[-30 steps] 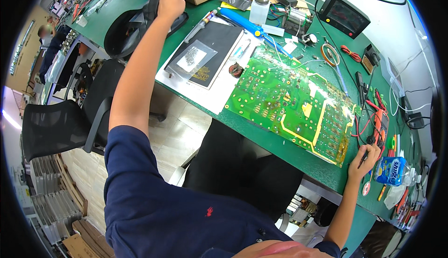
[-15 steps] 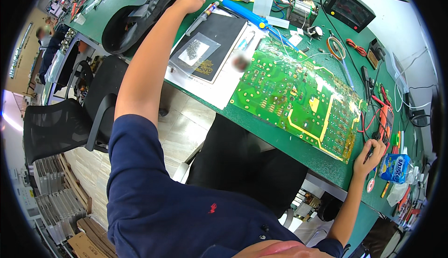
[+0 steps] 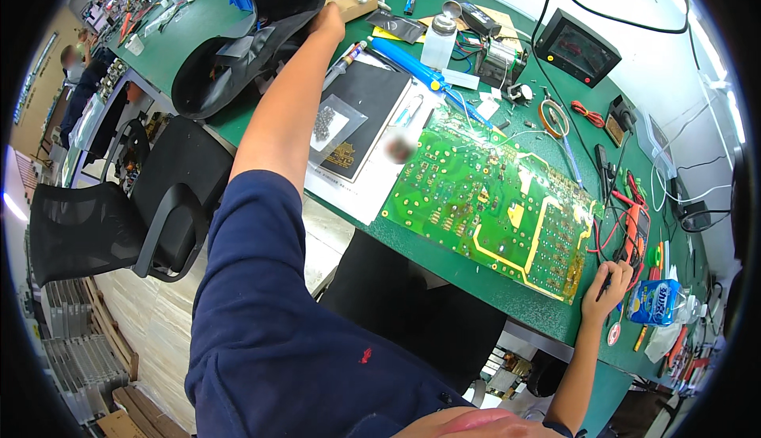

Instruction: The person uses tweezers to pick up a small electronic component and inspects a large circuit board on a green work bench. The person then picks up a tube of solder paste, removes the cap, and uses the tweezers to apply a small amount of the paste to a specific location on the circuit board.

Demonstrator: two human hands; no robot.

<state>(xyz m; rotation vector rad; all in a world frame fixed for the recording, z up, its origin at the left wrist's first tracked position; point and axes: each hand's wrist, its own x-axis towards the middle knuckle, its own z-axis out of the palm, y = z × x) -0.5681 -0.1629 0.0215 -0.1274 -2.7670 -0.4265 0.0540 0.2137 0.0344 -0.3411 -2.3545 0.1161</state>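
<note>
My left hand [image 3: 326,22] is stretched out to the far side of the bench, beside a black moulded piece [image 3: 214,73] with curved rims and next to a tan box [image 3: 354,6]. Its fingers are hidden, so what it touches is unclear. On the right, my right hand [image 3: 607,287] is closed round a thin dark pen-like tool [image 3: 604,286], near the corner of a large green circuit board [image 3: 495,208]. A red multimeter [image 3: 636,232] with tangled leads lies just beyond that hand.
A black notebook [image 3: 366,109] bears a small clear bag [image 3: 336,125] of tiny parts. Behind it lie a blue desoldering pump [image 3: 404,59] and a clear bottle [image 3: 438,44]. A small black monitor [image 3: 577,48] stands at the back; a blue-labelled bottle [image 3: 655,302] lies right. An office chair [image 3: 170,176] stands left.
The view has shifted, bringing more of the bench's far side into sight. My left hand has drawn in against the black moulded piece. My right hand keeps its place by the board's corner.
</note>
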